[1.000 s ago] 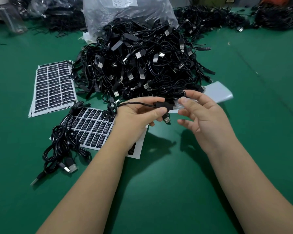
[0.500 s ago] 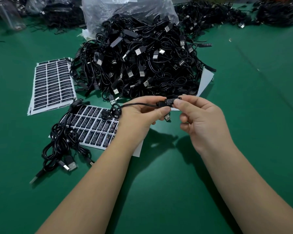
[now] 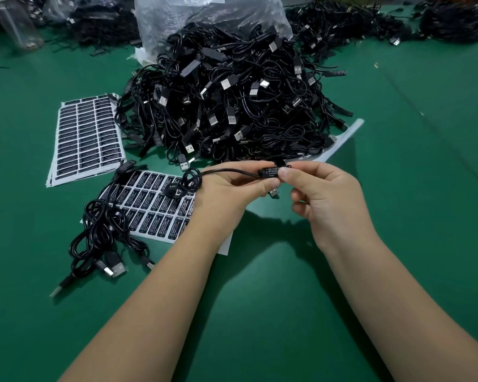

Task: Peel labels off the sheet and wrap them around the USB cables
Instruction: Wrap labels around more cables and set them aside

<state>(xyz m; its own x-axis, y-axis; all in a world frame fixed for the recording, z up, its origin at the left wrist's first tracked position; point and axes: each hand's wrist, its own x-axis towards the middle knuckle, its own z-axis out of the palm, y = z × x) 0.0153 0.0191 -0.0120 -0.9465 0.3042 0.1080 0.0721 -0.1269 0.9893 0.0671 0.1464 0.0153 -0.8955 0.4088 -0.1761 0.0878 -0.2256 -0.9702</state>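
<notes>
Label (image 3: 271, 172) reading "LED CONTROLLER" pinched by both hands.

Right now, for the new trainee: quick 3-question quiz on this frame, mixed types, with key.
1. True or false: both hands hold the same cable.
2. Multiple choice: the label being worked on is
A. flat on the table
B. on the cable, between the left hand and right hand
C. in the plastic bag
3. Short answer: what lies under the left wrist?

Key
1. True.
2. B.
3. A label sheet, partly used, with a small bundle of cables on its left edge.
</notes>
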